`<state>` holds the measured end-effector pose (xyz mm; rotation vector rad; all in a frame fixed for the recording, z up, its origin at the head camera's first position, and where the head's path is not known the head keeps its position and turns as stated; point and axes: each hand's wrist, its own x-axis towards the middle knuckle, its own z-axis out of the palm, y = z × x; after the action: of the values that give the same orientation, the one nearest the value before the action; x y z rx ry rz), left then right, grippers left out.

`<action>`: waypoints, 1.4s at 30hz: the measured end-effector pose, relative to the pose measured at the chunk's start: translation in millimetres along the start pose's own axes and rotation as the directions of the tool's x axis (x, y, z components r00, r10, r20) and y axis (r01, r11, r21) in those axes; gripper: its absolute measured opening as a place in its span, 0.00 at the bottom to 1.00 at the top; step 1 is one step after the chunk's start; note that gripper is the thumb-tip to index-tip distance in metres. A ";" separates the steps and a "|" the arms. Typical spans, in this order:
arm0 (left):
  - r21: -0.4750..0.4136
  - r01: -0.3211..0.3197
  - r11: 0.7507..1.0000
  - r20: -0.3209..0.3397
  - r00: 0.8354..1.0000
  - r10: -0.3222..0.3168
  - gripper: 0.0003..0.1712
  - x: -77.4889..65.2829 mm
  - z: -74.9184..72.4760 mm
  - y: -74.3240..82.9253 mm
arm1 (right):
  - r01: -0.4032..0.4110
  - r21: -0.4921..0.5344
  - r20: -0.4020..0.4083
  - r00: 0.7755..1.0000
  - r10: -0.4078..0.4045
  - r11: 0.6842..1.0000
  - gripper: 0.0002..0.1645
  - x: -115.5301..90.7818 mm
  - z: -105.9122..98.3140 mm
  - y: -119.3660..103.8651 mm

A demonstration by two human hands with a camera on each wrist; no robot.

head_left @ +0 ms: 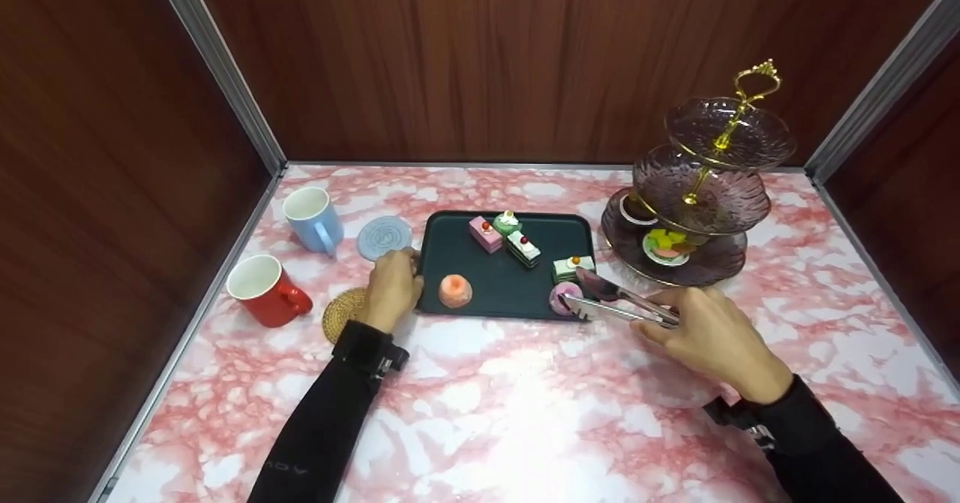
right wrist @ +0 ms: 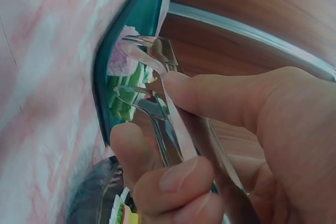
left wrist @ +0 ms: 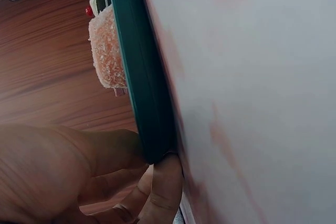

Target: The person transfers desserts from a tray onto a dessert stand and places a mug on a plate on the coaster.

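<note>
My left hand (head_left: 394, 287) grips the left edge of a dark green tray (head_left: 502, 293), thumb above and a finger beneath in the left wrist view. In my right hand (head_left: 709, 334) I hold metal tongs (head_left: 626, 309), their ends apart at the tray's right side. Near those ends lie a purple round cake (head_left: 564, 298) and a green-and-white layered cake slice (head_left: 574, 269). An orange round cake (head_left: 454, 291) sits at the tray's front left. Farther back are a pink cake slice (head_left: 486, 234), a green round cake (head_left: 508, 223) and a dark layered slice (head_left: 523, 249).
A three-tier glass stand (head_left: 701, 221) with a gold handle rises at the right, small pastries (head_left: 666, 248) on its lowest tier. On the left stand a blue mug (head_left: 311, 219) and a red mug (head_left: 268, 290), beside a grey-blue coaster (head_left: 385, 238) and a woven coaster (head_left: 341, 315).
</note>
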<state>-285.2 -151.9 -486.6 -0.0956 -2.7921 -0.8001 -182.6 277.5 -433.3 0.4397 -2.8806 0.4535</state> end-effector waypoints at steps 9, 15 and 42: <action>0.006 0.007 1.000 0.011 1.000 -0.007 0.19 0.8 0.7 -1.1 | 0.032 -0.008 -0.032 0.999 -0.032 0.999 0.14 2.5 7.7 -0.1; 0.029 -0.011 1.000 0.004 1.000 0.011 0.19 0.1 0.0 -0.9 | 0.009 0.000 -0.042 0.999 -0.009 1.000 0.17 2.7 12.3 -1.6; 0.021 -0.029 0.999 -0.005 1.000 0.029 0.18 -0.8 0.3 -1.0 | 0.084 0.023 -0.083 0.993 -0.082 0.996 0.06 1.0 16.7 -3.0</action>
<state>-284.6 -152.6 -487.6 -0.1300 -2.7866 -0.7637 -184.9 269.0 -447.9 0.5303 -2.7689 0.4849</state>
